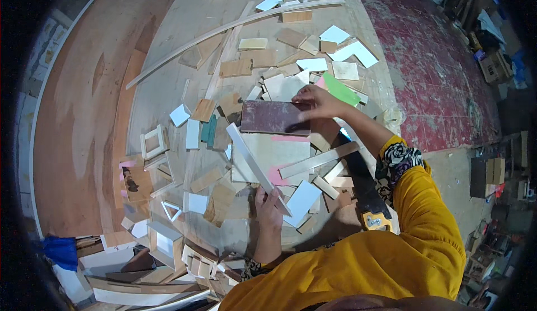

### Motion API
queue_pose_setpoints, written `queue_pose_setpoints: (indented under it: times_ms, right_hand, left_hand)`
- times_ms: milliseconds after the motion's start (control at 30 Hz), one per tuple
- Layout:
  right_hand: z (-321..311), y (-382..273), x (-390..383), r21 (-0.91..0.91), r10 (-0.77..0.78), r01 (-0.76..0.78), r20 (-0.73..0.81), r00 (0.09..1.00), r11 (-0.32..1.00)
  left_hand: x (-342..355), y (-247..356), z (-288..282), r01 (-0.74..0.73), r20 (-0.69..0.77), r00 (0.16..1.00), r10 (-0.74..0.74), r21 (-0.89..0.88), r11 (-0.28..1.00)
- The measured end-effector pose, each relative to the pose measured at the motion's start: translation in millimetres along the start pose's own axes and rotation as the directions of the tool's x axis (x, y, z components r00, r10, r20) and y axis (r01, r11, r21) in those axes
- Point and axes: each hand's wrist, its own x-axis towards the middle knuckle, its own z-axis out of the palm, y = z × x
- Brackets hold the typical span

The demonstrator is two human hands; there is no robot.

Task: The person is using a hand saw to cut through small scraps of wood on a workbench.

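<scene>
My left hand [268,207] is closed round the lower end of a pale wooden strip [251,157], which slants up to the left. My right hand [318,104] is at the right end of a dark brown rectangular board [268,117], thumb and fingers apart; whether it touches the board I cannot tell. A pale square panel [251,148] lies partly under the board, with pink patches beside it. Another pale strip [319,160] lies slanted to the right of it. A handsaw [361,185] with a dark blade and yellow handle rests below my right forearm.
Wood offcuts, white pieces [305,199] and a green sheet [340,90] litter the worktable. A long thin batten [235,31] crosses its far part. Small wooden frames [154,143] stand at left, beside a large brown sheet [89,115]. More scrap is piled at lower left; red flooring [425,70] lies right.
</scene>
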Motion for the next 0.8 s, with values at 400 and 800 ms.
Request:
queue_pose_setpoints:
  times_ms: [400, 800]
  right_hand:
    - [-35.2, 137.7, 146.4, -0.615, 0.035, -0.449, -0.565, 0.825, 0.648]
    - [-48.6, 55.1, 121.7, 0.959, 0.365, -0.206, 0.124, 0.923, 0.195]
  left_hand:
    - [-9.2, 14.1, 8.3, 0.064, 0.075, 0.996, -0.057, -0.096, 0.993]
    - [-2.4, 1.4, -0.9, 0.04, 0.059, 0.998, -0.032, -0.142, 0.989]
